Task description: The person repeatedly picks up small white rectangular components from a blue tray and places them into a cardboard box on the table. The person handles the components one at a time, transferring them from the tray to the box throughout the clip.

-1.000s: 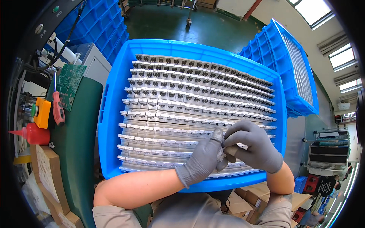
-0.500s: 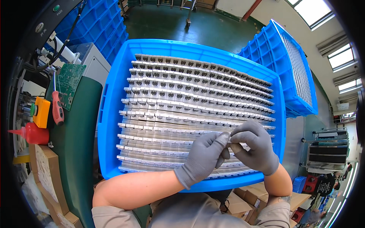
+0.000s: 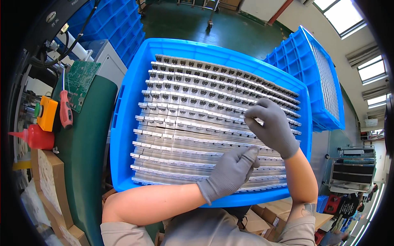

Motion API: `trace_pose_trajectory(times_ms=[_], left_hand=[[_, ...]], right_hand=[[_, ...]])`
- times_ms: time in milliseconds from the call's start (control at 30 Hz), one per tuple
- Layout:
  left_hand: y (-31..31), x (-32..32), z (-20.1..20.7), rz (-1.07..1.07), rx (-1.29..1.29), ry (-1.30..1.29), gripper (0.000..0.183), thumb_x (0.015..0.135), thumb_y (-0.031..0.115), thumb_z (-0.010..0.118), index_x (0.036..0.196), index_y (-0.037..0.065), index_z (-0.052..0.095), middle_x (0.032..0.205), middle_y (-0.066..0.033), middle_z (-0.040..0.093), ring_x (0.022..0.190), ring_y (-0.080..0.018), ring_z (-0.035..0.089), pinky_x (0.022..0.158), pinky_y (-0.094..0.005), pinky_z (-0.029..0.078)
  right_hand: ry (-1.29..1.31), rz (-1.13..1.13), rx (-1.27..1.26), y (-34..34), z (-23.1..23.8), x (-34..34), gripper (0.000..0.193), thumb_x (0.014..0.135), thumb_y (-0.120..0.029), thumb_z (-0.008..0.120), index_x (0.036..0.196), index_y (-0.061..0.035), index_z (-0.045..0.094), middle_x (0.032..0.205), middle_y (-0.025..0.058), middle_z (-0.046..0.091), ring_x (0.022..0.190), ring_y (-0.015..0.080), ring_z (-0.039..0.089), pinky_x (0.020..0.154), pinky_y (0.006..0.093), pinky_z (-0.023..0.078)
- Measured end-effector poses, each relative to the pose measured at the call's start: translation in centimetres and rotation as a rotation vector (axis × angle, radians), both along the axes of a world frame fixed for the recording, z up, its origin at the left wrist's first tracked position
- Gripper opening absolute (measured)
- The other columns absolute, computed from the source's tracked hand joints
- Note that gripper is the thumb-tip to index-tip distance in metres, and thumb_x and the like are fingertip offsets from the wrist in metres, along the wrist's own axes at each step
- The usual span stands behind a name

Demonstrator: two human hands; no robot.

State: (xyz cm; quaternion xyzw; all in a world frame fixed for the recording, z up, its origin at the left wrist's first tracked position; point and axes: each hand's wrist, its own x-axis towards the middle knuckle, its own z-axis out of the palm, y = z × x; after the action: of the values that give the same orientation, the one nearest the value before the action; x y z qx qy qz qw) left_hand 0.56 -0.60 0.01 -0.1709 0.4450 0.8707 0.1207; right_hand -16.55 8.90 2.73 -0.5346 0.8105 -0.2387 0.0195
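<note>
A big blue crate [image 3: 120, 135] stands in front of me, packed with rows of small whitish-grey modules [image 3: 197, 112]; those in the far rows show black sockets on top. Over the near right part of the rows, my left hand [image 3: 232, 169] in a grey glove is closed, thumb pressed on curled fingers; what it may hold is hidden. Farther off and to the right, my gloved right hand [image 3: 271, 128] hovers above the middle rows. Its thumb and forefinger are pinched, with a tiny pale bit at their tips, too small to name.
To the left, a green mat [image 3: 88, 143] carries a green circuit board [image 3: 82, 84], a red-handled screwdriver [image 3: 65, 110], a yellow button box [image 3: 47, 114] and a red bottle [image 3: 39, 137]. Blue crates [image 3: 111, 28] are stacked at far left; another filled crate [image 3: 305, 74] stands at far right.
My hands have come apart from each other. The right one has moved up and away over the rows, while the left stays low, shifted slightly right. The whole view has tilted a little.
</note>
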Motion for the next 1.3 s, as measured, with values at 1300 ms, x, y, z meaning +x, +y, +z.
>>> trace_pose_trajectory(times_ms=[1300], left_hand=[[-0.4, -0.2, 0.2, 0.073, 0.123, -0.115, 0.073, 0.107, 0.065, 0.022, 0.091, 0.006, 0.062, 0.068, -0.0028, 0.057, 0.056, -0.0094, 0.05, 0.051, -0.0248, 0.041]], right_hand=[[-0.25, 0.142, 0.091, 1.8, 5.0, 4.1, 0.024, 0.077, -0.01, 0.079, 0.1, -0.0095, 0.074, 0.088, 0.0095, 0.064, 0.079, 0.0286, 0.063, 0.068, 0.0398, 0.05]])
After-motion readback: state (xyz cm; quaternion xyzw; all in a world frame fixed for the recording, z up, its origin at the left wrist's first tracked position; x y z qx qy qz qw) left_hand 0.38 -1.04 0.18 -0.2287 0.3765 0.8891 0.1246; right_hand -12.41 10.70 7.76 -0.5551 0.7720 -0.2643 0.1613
